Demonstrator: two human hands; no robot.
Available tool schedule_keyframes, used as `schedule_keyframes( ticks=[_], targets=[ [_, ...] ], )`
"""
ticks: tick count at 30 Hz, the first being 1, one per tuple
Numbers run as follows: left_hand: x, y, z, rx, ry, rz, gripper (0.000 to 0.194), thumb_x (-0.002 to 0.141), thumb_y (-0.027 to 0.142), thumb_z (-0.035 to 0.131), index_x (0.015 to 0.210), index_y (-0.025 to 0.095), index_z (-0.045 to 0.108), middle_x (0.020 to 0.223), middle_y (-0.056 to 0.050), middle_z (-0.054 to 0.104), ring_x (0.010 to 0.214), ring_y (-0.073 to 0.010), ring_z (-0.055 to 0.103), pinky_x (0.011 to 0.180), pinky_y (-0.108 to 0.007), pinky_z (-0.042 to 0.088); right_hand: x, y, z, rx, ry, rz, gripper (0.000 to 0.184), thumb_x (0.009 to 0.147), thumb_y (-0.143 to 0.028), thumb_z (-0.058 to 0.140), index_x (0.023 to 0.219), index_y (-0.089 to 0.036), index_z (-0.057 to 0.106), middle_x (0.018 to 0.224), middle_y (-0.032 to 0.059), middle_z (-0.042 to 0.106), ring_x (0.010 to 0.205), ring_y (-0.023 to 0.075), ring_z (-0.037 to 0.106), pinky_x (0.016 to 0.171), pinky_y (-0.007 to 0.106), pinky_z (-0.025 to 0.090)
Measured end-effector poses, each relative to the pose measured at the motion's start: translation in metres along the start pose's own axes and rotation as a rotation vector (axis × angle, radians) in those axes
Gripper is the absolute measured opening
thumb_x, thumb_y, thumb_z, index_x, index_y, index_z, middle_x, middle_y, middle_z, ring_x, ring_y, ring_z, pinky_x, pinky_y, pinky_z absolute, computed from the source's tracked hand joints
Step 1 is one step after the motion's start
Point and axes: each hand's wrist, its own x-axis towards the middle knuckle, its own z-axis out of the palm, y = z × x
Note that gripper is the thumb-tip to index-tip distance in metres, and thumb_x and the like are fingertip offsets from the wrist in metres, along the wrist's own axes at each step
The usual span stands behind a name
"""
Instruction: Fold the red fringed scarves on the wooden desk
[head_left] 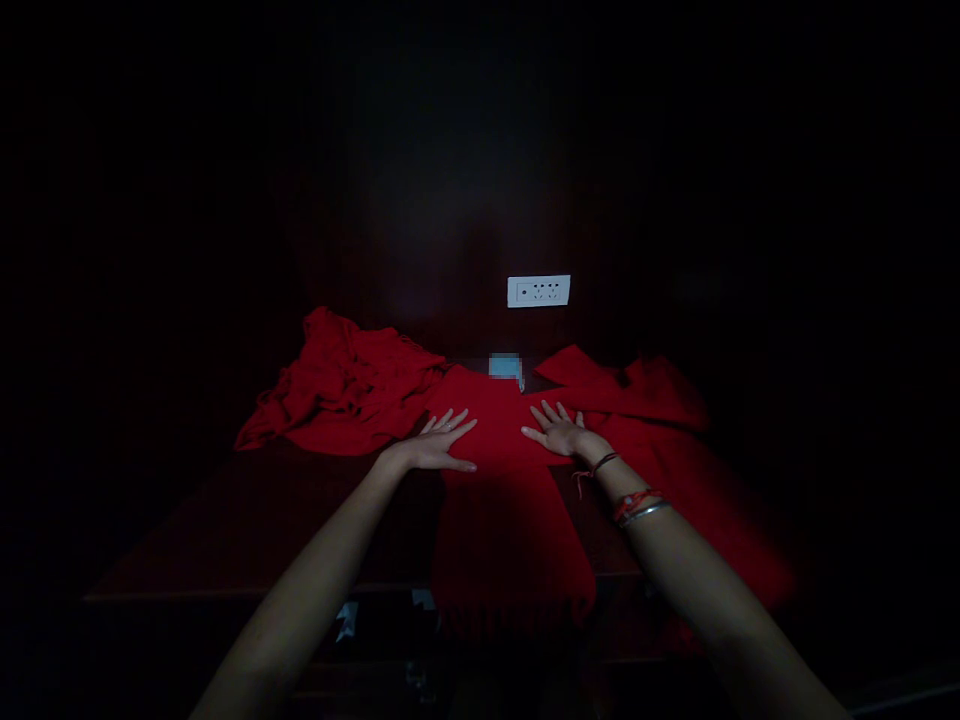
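Note:
A red fringed scarf (499, 510) lies flat down the middle of a dark table, its fringe hanging over the front edge. On its left side rests my left hand (442, 445), palm down with fingers spread and a ring on one finger. My right hand (559, 430) lies spread on the red cloth at the right side, bracelets around the wrist. Neither hand grips anything. Left of the scarf sits a crumpled heap of red cloth (345, 385). More red cloth (637, 395) spreads out at the right, reaching towards the table's front.
Behind the scarf is a small light-blue object (505, 366), blurred out. A white socket panel (538, 291) is on the dark wall at the back. The table's front edge (225, 595) runs across below; pale items under it are too dim to name.

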Motion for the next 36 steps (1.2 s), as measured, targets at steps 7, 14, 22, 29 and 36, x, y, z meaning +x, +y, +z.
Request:
schedule_keyframes(
  ticks=[7, 14, 22, 29, 36],
  targets=[
    [-0.001, 0.019, 0.001, 0.005, 0.111, -0.033, 0.077, 0.07, 0.063, 0.032, 0.131, 0.022, 0.009, 0.137, -0.007, 0.001, 0.124, -0.0245, -0.004, 0.097, -0.045, 0.002, -0.004, -0.01, 0.003, 0.023, 0.214, -0.141, 0.07, 0.075, -0.062, 0.011, 0.132, -0.02, 0.01, 0.137, 0.0081, 0.008, 0.124, 0.0254, 0.003, 0.095, 0.049, 0.008],
    [0.006, 0.002, 0.003, 0.028, 0.246, -0.187, 0.074, 0.074, 0.061, 0.028, 0.131, 0.016, 0.014, 0.136, -0.01, 0.012, 0.124, -0.0216, 0.006, 0.098, -0.04, 0.007, -0.004, -0.018, 0.001, 0.042, 0.391, -0.129, 0.056, 0.081, -0.046, 0.029, 0.118, -0.006, 0.038, 0.119, 0.0179, 0.042, 0.111, 0.0228, 0.036, 0.091, 0.031, 0.025],
    [0.011, -0.001, 0.014, 0.027, 0.061, -0.334, 0.065, 0.078, 0.057, 0.016, 0.131, 0.02, 0.013, 0.137, -0.007, 0.005, 0.124, -0.0258, 0.005, 0.095, -0.048, 0.011, -0.002, -0.034, -0.02, 0.266, 0.25, 0.068, 0.041, 0.073, -0.042, 0.045, 0.098, -0.01, 0.054, 0.097, 0.0135, 0.058, 0.084, 0.0189, 0.055, 0.063, 0.022, 0.04],
    [0.008, 0.003, 0.019, 0.014, 0.144, -0.325, 0.073, 0.073, 0.064, 0.017, 0.131, 0.019, 0.013, 0.137, -0.008, 0.007, 0.124, -0.0265, 0.005, 0.095, -0.049, 0.01, 0.017, -0.041, -0.035, 0.35, 0.158, 0.236, 0.023, 0.065, -0.026, 0.055, 0.081, -0.01, 0.06, 0.077, 0.0095, 0.062, 0.064, 0.0147, 0.058, 0.046, 0.018, 0.038],
    [0.008, 0.007, 0.022, 0.001, 0.192, -0.329, 0.071, 0.075, 0.062, 0.017, 0.13, 0.018, 0.016, 0.137, -0.008, 0.01, 0.123, -0.0266, 0.007, 0.095, -0.05, 0.011, 0.027, -0.038, -0.028, 0.377, 0.178, 0.355, 0.025, 0.066, -0.03, 0.054, 0.081, -0.011, 0.06, 0.079, 0.0101, 0.062, 0.063, 0.0143, 0.058, 0.043, 0.017, 0.039]
  ],
)
